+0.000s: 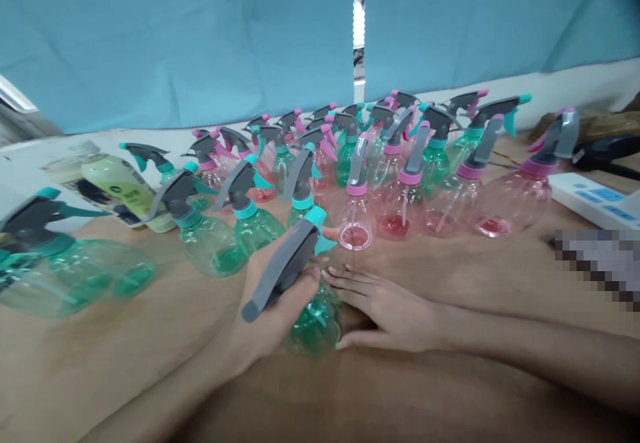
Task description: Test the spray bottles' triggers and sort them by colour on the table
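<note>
My left hand (270, 303) is wrapped round the neck of a green see-through spray bottle (316, 320), just under its grey and teal trigger head (287, 263). The bottle stands on the wooden table in front of me, its nozzle pointing away. To its right, my right hand (385, 306) has its fingers stretched out and the thumb apart. Its fingertips are at the bottle's side; whether they touch it I cannot tell. Straight ahead is a pink spray bottle (356, 223), and left of it stands another green spray bottle (257, 226).
Many pink and green spray bottles fill the table (200, 336) towards the blue curtain (225, 43). More green bottles (100, 276) are at the left, near a pale green labelled bottle (123, 186). A white box with blue marks (595, 196) lies at the right.
</note>
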Tool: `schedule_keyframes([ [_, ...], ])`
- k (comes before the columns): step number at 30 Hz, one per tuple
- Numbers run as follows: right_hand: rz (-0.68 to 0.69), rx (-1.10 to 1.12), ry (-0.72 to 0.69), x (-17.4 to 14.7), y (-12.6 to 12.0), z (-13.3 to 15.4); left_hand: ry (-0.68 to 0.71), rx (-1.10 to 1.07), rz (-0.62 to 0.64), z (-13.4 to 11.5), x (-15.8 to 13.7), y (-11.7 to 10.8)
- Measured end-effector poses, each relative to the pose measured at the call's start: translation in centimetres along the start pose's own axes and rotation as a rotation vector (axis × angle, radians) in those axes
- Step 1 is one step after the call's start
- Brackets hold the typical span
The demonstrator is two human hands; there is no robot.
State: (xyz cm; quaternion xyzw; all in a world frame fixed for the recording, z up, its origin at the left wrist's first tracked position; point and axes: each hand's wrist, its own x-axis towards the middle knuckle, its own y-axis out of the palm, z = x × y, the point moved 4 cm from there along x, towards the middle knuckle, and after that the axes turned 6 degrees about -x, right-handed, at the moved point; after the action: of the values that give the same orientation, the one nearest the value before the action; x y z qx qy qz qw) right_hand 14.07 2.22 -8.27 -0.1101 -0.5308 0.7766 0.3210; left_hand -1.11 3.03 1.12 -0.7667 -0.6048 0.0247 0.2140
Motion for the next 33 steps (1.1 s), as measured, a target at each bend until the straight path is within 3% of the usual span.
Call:
schedule_keyframes([
  [33, 0.004, -0.003, 0.004, 0.02, -0.07, 0.07, 0.003, -0.025, 0.037, -0.46, 0.11, 0.20],
])
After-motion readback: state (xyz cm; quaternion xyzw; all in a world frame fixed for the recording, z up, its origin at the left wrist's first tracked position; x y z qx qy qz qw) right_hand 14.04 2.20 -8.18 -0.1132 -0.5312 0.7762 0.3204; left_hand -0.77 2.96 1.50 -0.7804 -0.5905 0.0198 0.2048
